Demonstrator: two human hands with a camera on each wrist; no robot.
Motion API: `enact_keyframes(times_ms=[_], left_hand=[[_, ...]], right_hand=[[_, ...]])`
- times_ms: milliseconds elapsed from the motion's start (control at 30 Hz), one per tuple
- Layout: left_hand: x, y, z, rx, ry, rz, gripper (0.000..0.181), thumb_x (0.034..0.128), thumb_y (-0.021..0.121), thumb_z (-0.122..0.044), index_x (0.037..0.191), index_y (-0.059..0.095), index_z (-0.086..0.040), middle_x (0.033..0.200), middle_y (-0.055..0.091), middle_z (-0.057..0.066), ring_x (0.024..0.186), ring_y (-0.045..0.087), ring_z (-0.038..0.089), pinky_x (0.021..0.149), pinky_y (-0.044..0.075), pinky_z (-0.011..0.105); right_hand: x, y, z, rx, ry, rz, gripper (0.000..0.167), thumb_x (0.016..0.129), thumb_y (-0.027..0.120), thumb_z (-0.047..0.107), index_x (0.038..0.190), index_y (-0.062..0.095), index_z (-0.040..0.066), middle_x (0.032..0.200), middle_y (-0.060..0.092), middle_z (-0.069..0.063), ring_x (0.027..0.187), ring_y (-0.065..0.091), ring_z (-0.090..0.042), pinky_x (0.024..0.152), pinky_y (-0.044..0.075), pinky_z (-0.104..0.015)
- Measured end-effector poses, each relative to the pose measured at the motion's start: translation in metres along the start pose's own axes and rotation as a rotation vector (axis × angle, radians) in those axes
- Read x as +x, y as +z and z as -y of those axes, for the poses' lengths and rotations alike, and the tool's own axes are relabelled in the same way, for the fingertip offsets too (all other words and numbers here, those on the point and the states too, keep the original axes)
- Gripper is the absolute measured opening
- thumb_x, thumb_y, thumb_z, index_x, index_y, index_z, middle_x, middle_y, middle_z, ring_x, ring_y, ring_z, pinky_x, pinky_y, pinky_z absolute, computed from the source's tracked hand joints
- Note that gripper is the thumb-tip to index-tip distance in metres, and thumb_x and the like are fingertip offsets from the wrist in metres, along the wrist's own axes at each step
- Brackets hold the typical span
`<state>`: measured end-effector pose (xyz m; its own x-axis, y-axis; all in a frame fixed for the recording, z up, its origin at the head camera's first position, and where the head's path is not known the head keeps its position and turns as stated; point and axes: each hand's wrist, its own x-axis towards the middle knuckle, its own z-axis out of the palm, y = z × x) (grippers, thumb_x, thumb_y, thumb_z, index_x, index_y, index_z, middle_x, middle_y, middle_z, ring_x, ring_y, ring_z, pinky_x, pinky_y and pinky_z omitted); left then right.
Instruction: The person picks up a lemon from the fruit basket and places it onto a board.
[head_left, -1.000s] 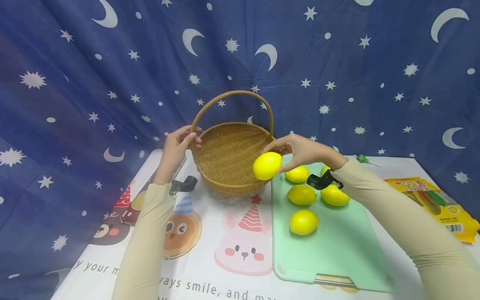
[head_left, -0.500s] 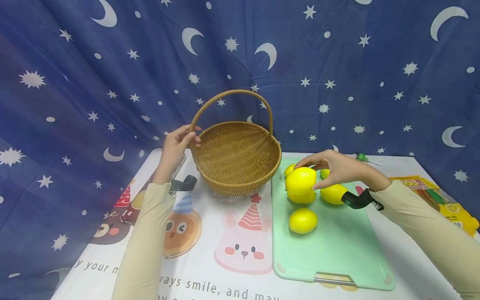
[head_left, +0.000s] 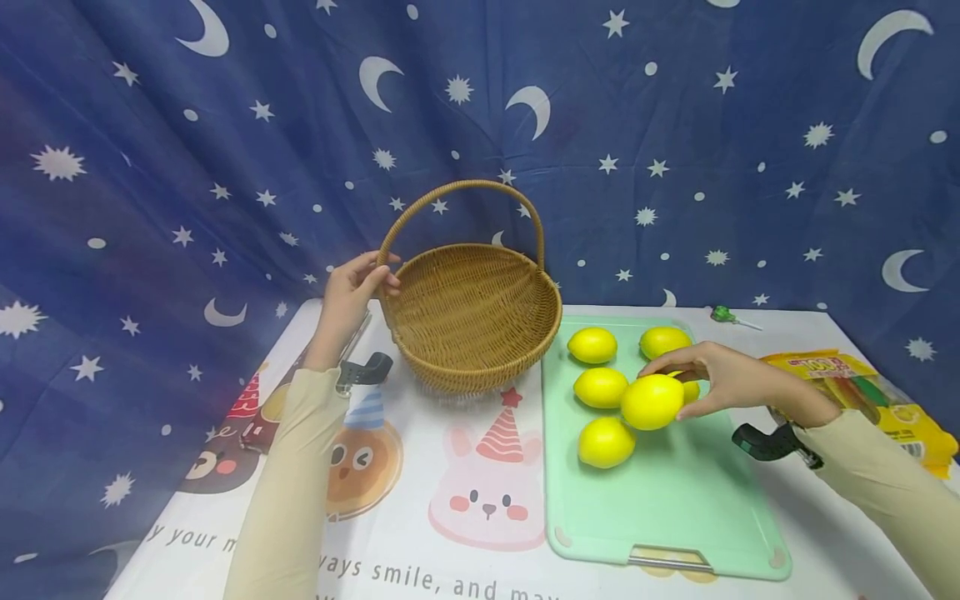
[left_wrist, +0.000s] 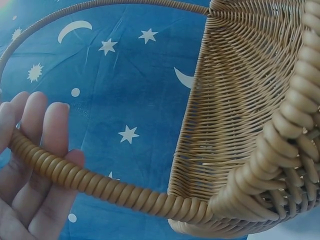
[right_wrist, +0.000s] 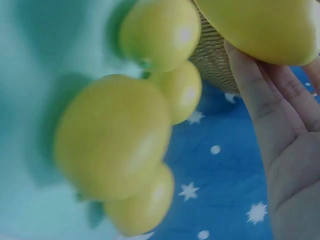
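A brown wicker basket point(head_left: 472, 317) with an arched handle stands tilted on the table, its opening facing me; no fruit shows inside. My left hand point(head_left: 351, 287) grips the left side of that handle point(left_wrist: 65, 172), fingers curled round it in the left wrist view. My right hand point(head_left: 723, 379) pinches a yellow lemon point(head_left: 652, 402) between thumb and fingers, above a pale green cutting board point(head_left: 675, 508). Several more lemons lie on the board, among them a front lemon point(head_left: 606, 442) and a back lemon point(head_left: 592, 345). One lemon is partly hidden behind the held one.
A yellow snack packet point(head_left: 885, 408) lies to the right of the board. A green lollipop point(head_left: 723, 315) is near the back edge. A blue curtain point(head_left: 637, 125) with moons and stars hangs behind the table. A dark, slim object point(head_left: 288, 379) lies partly behind my left forearm.
My right hand has carried the lemon away from the basket, to the right and toward me over the board. The left hand and basket have stayed put.
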<state>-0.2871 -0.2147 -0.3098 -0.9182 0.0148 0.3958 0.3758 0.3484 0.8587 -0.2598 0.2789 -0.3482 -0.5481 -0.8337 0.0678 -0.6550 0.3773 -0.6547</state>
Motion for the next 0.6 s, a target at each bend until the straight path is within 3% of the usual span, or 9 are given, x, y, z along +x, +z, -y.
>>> enact_keyframes(times_ms=[433, 600], left_hand=[[0.000, -0.001, 0.001, 0.044, -0.003, 0.001, 0.034, 0.0969, 0.051, -0.024, 0.120, 0.058, 0.000, 0.075, 0.063, -0.018, 0.070, 0.065, -0.002, 0.078, 0.054, 0.018], [-0.001, 0.000, 0.000, 0.042, -0.004, -0.005, 0.034, 0.0971, 0.051, -0.024, 0.119, 0.058, 0.000, 0.075, 0.062, -0.018, 0.069, 0.064, -0.003, 0.077, 0.055, 0.017]], right_hand=[[-0.027, 0.012, -0.015, 0.082, 0.037, 0.056, 0.051, 0.078, 0.076, 0.018, 0.123, 0.057, 0.005, 0.124, 0.061, 0.011, 0.111, 0.054, 0.008, 0.091, 0.049, -0.014], [-0.030, 0.019, -0.021, 0.110, 0.000, 0.061, 0.051, 0.077, 0.077, 0.016, 0.122, 0.057, 0.002, 0.123, 0.062, 0.009, 0.112, 0.054, 0.008, 0.091, 0.049, -0.014]])
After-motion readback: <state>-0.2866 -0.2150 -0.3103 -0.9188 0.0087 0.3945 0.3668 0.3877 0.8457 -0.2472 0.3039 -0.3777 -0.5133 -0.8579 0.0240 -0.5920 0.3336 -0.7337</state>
